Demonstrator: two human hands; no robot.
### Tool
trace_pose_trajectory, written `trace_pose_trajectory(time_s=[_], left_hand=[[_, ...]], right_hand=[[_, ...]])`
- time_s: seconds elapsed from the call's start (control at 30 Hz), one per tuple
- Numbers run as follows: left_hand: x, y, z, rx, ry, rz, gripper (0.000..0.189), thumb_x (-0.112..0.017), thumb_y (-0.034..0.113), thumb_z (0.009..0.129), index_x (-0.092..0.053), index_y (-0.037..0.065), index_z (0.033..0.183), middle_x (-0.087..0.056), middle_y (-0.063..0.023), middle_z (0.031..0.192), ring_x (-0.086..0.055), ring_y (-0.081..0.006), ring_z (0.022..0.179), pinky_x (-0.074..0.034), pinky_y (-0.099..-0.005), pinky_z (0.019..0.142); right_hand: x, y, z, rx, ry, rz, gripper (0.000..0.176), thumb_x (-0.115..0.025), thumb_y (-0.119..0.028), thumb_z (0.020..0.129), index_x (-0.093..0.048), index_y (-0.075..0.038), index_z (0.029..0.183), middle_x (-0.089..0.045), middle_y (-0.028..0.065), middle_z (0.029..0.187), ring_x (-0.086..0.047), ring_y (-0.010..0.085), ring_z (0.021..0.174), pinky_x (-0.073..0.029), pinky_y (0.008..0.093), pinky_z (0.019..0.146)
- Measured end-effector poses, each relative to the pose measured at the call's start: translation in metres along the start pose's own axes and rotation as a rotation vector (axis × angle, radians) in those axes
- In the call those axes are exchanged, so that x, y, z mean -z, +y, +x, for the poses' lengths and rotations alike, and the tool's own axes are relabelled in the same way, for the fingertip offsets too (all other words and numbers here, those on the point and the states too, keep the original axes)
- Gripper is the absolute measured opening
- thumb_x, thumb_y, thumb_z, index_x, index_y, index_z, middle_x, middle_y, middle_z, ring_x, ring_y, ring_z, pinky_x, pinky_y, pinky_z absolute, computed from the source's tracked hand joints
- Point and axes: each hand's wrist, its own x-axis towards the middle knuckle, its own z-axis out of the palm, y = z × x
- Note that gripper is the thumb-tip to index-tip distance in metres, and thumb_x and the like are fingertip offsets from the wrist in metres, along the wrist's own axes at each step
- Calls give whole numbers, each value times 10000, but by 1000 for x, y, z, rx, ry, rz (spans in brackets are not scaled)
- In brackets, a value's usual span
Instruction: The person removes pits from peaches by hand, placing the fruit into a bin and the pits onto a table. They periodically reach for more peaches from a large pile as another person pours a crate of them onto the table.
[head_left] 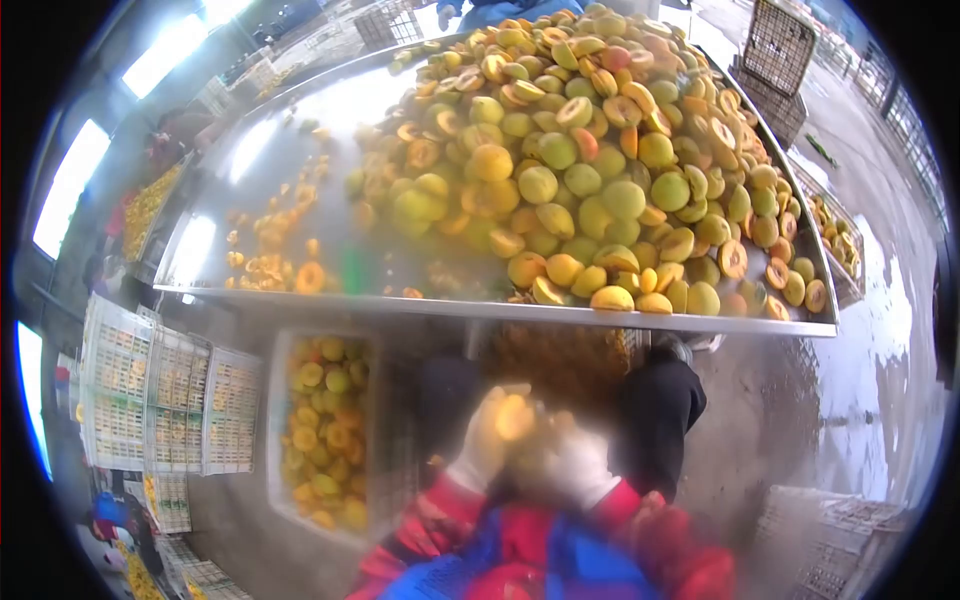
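In the head view, my left hand (484, 440) is in a white glove and closed around a yellow peach half (515, 417), held in front of my lap. Close beside it, my right hand (582, 458), also gloved, has its fingers curled inward toward the fruit. Blur hides whatever its fingers hold. Above both hands is the near rim of a metal table (500, 302), heaped with halved yellow and greenish peaches (580, 180). Small orange scraps (275, 240) are scattered on the table's left part.
A white crate (278, 440) of peach halves stands on the floor to my left. Stacked white crates (160, 390) are farther left, and another crate (830, 530) sits at lower right. A blurred green object (353, 270) lies on the table. Across it, a person in blue (510, 12) is partly visible.
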Motion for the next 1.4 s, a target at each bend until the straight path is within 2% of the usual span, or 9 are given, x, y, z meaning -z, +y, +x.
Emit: trace_pose_trajectory(time_s=[0.1,0.17,0.23,0.4,0.57,1.1,1.27,1.37,1.4], left_hand=[[3,-8,3,-12,3,116,481,-339,403,999,-524,-3,1178,-642,-142,1002,-625,-213,915,-506,-339,841],[-1,-11,2,-10,9,136,482,-341,403,997,-530,-6,1170,-641,-141,994,-623,-211,913,-506,-338,835],[-2,-14,1,-12,19,154,484,-344,403,996,-536,-9,1162,-640,-140,987,-622,-209,911,-506,-337,830],[3,-19,3,-21,84,200,474,-348,391,996,-547,-20,1123,-638,-129,923,-623,-197,841,-509,-317,791],[9,-18,0,27,146,243,474,-371,386,990,-571,-40,1048,-638,-115,835,-620,-187,743,-510,-296,715],[9,-18,6,78,262,252,341,-534,278,906,-612,-52,941,-614,-97,758,-600,-165,659,-492,-278,642],[14,-25,8,47,246,314,341,-533,272,915,-621,-57,941,-615,-98,787,-599,-170,673,-491,-285,628],[39,-36,16,-147,77,442,397,-463,311,953,-562,-41,1105,-638,-136,845,-628,-209,737,-522,-318,692],[33,-31,16,-128,107,284,419,-445,331,959,-535,-32,1147,-639,-147,876,-631,-220,769,-526,-333,721]], right_hand=[[-28,20,-8,105,-92,-129,275,-599,-307,812,-549,-43,870,-599,121,567,-623,281,506,-487,411,481],[-23,17,-11,-19,-90,-51,244,-573,-281,818,-544,-41,848,-612,100,604,-630,263,522,-474,415,474],[-48,26,-9,140,-206,-241,190,-522,-230,831,-546,-42,852,-625,108,652,-634,272,545,-455,445,474],[-27,-1,-1,-56,-191,-173,156,-472,-179,852,-546,-43,863,-638,108,684,-633,277,552,-431,464,465],[-3,-18,10,-139,-509,-202,193,-492,-199,861,-576,-28,894,-675,130,745,-673,272,623,-462,459,480],[-14,-15,-2,-25,-437,-124,194,-576,-169,786,-561,-18,907,-658,171,717,-666,325,630,-512,444,558],[-9,-18,3,-207,-613,104,266,-555,-217,791,-638,22,873,-659,220,779,-657,373,731,-523,452,693],[0,-19,13,-252,-599,150,282,-554,-234,800,-613,22,901,-657,224,778,-656,376,732,-519,457,689],[-7,-12,11,-207,-484,176,297,-548,-252,806,-573,23,916,-648,245,777,-650,396,733,-515,465,687]])
